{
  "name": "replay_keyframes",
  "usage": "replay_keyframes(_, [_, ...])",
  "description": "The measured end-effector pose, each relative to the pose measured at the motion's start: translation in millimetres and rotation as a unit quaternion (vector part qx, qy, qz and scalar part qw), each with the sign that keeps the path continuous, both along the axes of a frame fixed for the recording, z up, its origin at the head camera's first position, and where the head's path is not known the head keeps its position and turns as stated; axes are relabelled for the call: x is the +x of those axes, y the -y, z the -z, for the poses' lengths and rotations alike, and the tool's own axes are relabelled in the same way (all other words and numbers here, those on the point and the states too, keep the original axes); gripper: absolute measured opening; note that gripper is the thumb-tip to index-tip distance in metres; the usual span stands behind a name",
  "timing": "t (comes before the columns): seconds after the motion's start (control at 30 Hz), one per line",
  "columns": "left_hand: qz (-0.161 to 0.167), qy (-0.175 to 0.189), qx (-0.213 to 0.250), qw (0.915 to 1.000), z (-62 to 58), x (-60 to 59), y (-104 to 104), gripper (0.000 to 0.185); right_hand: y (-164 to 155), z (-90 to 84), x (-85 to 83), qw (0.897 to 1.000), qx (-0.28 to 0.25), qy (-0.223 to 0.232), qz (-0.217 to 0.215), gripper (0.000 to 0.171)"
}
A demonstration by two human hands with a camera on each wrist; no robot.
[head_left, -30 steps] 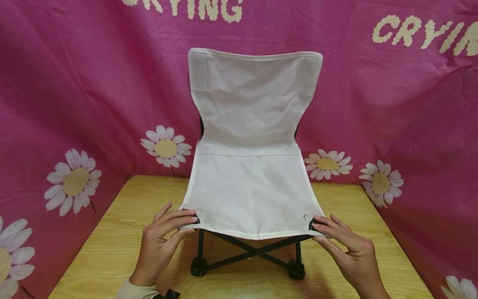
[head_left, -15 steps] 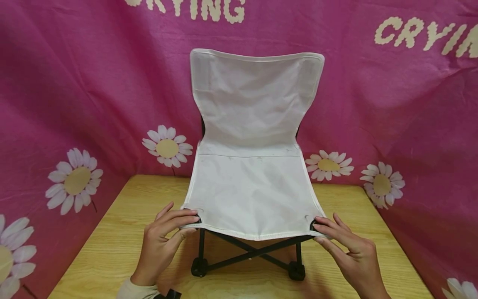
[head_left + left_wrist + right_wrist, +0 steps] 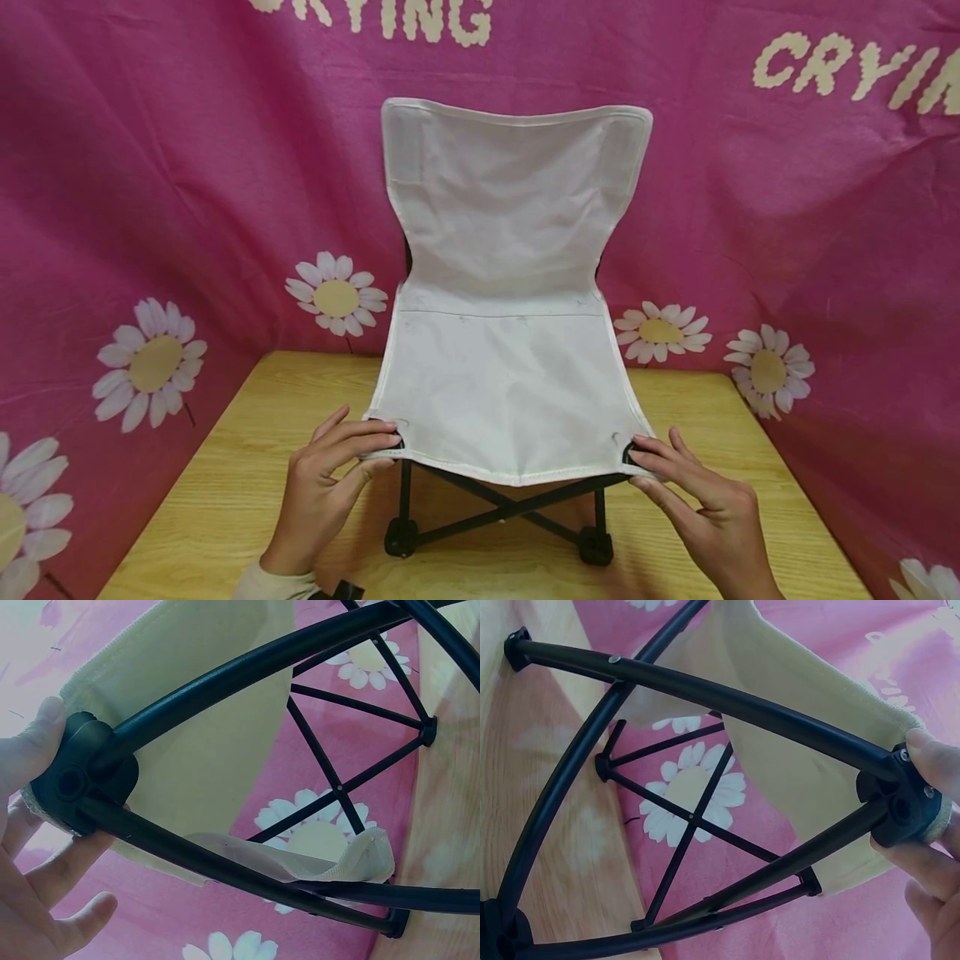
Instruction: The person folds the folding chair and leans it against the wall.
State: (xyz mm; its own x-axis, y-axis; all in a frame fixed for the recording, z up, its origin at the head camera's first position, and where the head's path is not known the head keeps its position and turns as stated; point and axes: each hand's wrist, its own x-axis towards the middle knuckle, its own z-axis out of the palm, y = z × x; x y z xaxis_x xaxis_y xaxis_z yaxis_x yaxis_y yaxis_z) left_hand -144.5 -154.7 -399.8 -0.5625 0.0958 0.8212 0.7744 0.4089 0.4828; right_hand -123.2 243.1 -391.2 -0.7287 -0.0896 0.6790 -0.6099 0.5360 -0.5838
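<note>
A small folding chair with a white fabric seat and back stands unfolded on the wooden table, facing me. My left hand pinches the seat's front left corner, thumb beneath and fingers on top. At the front right corner, my right hand grips in the same way. The left wrist view shows a black plastic joint between thumb and fingers, where dark tubes meet. A matching corner joint sits in the right hand's grasp in the right wrist view. Crossed black legs end in black feet on the table.
The wooden table extends on both sides of the chair. A pink curtain printed with daisies and lettering encloses the back and both sides, close behind the backrest. A black strap shows near my left wrist.
Both hands keep their hold on the front corners. Nearly everything has shifted very slightly right in the head view; the chair's pose looks the same.
</note>
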Motion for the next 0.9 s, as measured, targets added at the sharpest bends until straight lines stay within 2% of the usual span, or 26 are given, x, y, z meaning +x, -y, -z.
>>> replay_keyframes(0.23, [0.001,0.0,-0.004,1.0,-2.7,1.7,0.3,0.042,3.5,-3.6,1.4,0.999,-0.002,-0.046,-0.016,0.05])
replay_keyframes(0.4, [0.001,-0.002,-0.007,1.0,-4.4,2.8,0.4,0.04,9.2,-10.9,6.2,0.998,-0.002,-0.054,-0.017,0.05])
replay_keyframes(0.63, [0.001,-0.007,-0.01,0.9999,-6.1,3.9,0.4,0.039,4.1,-5.0,4.6,0.999,-0.001,-0.035,-0.015,0.051])
replay_keyframes(0.9, [0.0,-0.01,-0.007,0.9999,-5.3,4.4,0.3,0.042,5.4,-8.0,8.2,1.0,0.007,0.014,0.008,0.046])
